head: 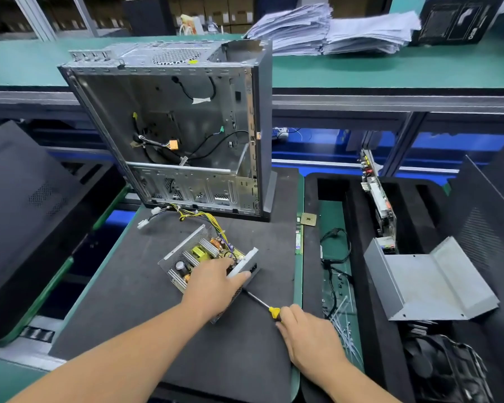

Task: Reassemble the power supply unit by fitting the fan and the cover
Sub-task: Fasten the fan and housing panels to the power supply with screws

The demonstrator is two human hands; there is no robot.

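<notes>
- Left hand (216,282) is gripping the open grey-metal power supply chassis (204,254); it is risking a slip toward the exposed board.
- Right hand (309,333) is gripping the yellow-handled screwdriver (264,305); its tip could be skidding off.

left hand (216,282) grips open power supply (207,257); right hand (309,335) holds screwdriver (262,305) (yellow handle).

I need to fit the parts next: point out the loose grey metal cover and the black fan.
Folded grey sheet-metal cover (428,282): head view, on its flat middle panel.
Black square fan (440,366): head view, on its blades.
</notes>
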